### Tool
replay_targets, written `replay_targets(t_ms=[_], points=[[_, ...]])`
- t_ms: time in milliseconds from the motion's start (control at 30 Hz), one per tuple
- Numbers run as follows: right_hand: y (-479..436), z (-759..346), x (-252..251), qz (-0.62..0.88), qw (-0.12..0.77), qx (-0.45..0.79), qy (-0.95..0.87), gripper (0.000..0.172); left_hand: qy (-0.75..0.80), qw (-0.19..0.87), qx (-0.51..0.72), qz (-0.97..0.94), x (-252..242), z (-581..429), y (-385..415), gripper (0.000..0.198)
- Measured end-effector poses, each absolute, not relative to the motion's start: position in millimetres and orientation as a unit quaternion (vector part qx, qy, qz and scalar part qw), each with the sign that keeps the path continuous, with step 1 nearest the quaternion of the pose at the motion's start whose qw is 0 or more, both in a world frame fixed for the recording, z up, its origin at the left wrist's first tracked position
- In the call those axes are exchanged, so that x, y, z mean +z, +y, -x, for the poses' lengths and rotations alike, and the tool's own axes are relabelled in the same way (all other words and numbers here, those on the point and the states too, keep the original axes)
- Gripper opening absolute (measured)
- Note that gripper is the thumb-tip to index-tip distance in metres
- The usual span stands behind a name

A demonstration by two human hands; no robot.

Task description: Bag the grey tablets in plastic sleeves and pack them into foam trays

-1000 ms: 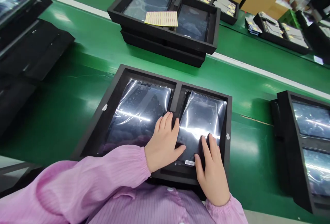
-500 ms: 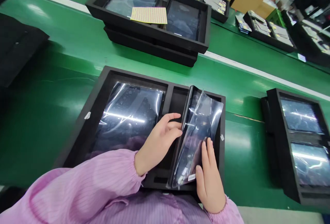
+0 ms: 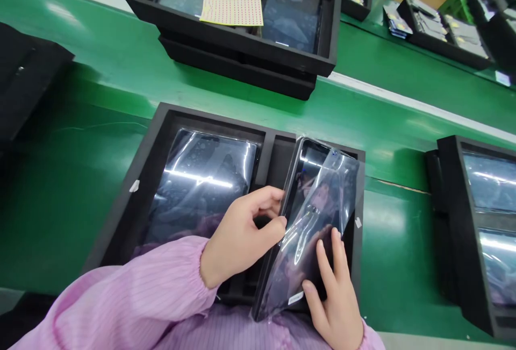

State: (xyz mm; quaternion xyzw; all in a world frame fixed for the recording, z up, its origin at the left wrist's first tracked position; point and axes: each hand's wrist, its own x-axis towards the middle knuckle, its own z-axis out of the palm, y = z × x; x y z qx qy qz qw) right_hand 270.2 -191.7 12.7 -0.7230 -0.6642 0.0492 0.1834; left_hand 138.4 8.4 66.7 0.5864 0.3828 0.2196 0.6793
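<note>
A black tablet (image 3: pixel 306 178) in loose clear film stands tilted over the right compartment of a black foam tray (image 3: pixel 135 170), its left edge raised. My left hand (image 3: pixel 245 231) pinches that edge between thumb and fingers; the fingertips behind the edge are partly hidden. On the glossy front, my right hand (image 3: pixel 336 291) rests its spread fingertips against the film, near a small white label (image 3: pixel 295 298). A second film-covered tablet (image 3: pixel 205 183) lies flat in the tray's left compartment.
Beyond the tray, stacked black trays (image 3: pixel 242 49) hold more screens and a yellow sticker sheet (image 3: pixel 231 11). Another tray stack (image 3: pixel 455 205) stands at right, and a black object (image 3: pixel 28 76) at left. Boxes of grey parts (image 3: pixel 443 33) line the far side of the green bench.
The tablet has turned to show more of its front, and its lower end has come nearer to me. My left hand has closed on its edge; my right fingers have spread on the film.
</note>
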Motion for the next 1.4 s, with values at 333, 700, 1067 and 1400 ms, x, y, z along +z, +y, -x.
replay_targets(t_ms=[333,700,1067,1400], points=[[-190.7,-270.4,16.1,0.708,0.163,0.003,-0.687,0.072,0.407,0.633,0.246,-0.611,69.1,-137.1,4.9,0.009],[-189.3,-271.9,12.2,0.697,0.2,0.017,-0.688,0.07,0.397,0.646,0.26,-0.598,58.2,-133.0,-2.9,0.032],[-171.3,-279.7,18.0,0.757,0.445,0.319,-0.356,0.071,0.397,0.728,0.276,-0.487,80.8,-104.3,-5.7,0.023],[-59.4,-218.4,62.2,0.7,0.119,0.418,-0.566,0.025,0.584,0.541,0.233,-0.558,68.5,-15.0,51.2,0.026]])
